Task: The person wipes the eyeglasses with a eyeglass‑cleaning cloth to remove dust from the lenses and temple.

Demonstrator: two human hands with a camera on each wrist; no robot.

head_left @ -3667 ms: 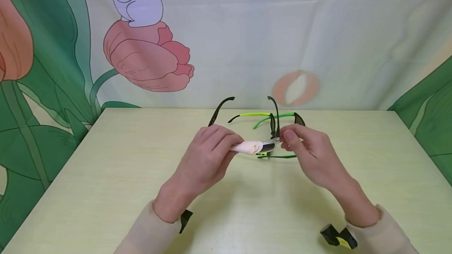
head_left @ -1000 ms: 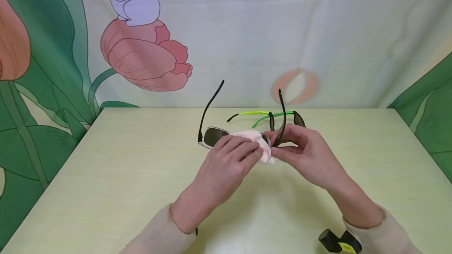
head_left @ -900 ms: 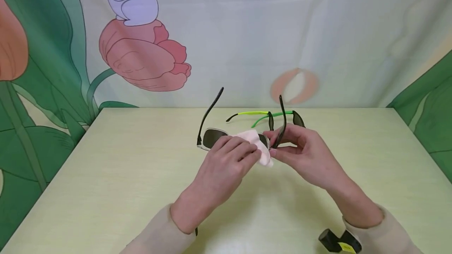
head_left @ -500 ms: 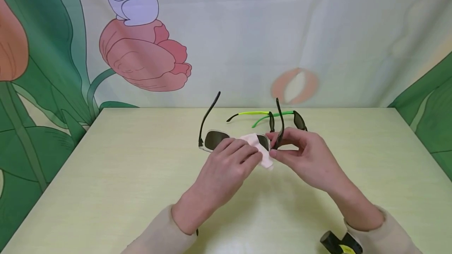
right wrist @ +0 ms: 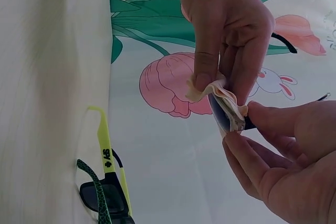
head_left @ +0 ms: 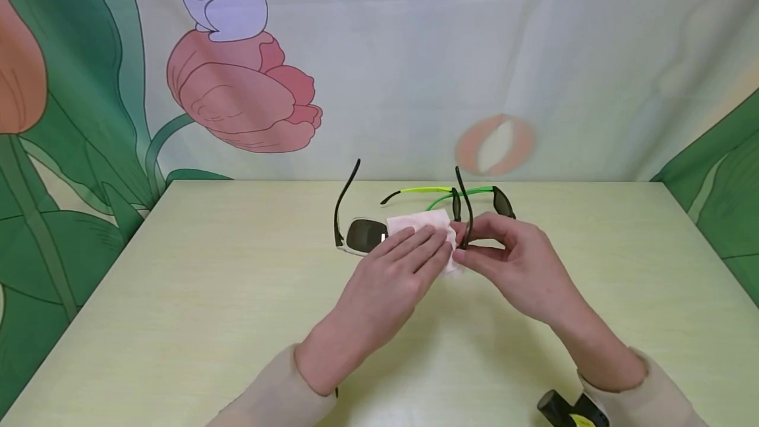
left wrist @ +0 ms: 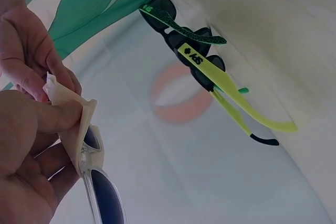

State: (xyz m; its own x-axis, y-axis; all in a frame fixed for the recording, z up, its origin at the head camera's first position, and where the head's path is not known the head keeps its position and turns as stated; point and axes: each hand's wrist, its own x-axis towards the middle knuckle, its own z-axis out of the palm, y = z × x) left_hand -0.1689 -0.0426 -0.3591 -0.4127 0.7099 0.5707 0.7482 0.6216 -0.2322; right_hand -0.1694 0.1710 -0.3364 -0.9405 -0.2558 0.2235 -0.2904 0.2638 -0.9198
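Note:
Held above the table are sunglasses [head_left: 364, 236] with a clear frame, dark lenses and black temples pointing up and away. My left hand [head_left: 382, 285] pinches a pale pink cloth [head_left: 418, 218] over the lens on the right; its fingers lie along the far face. In the left wrist view, the thumb presses the cloth [left wrist: 68, 100] from the other side. The right hand [head_left: 522, 269] grips the right end of the frame by the hinge, between thumb and fingers. In the right wrist view, the folded cloth [right wrist: 215, 90] wraps both faces of that lens.
Behind the hands, yellow-and-black sunglasses [head_left: 423, 190] and green-and-black sunglasses [head_left: 501, 201] rest on the light wooden table [head_left: 237, 295]. A printed curtain [head_left: 379, 71] hangs along its back edge. A black device [head_left: 569, 407] sits by the right sleeve.
At first the left hand held the cloth rolled near the tilted sunglasses; now they face up. Lately the left hand shifted slightly right, its fingers straightened, and the cloth spread over the right lens.

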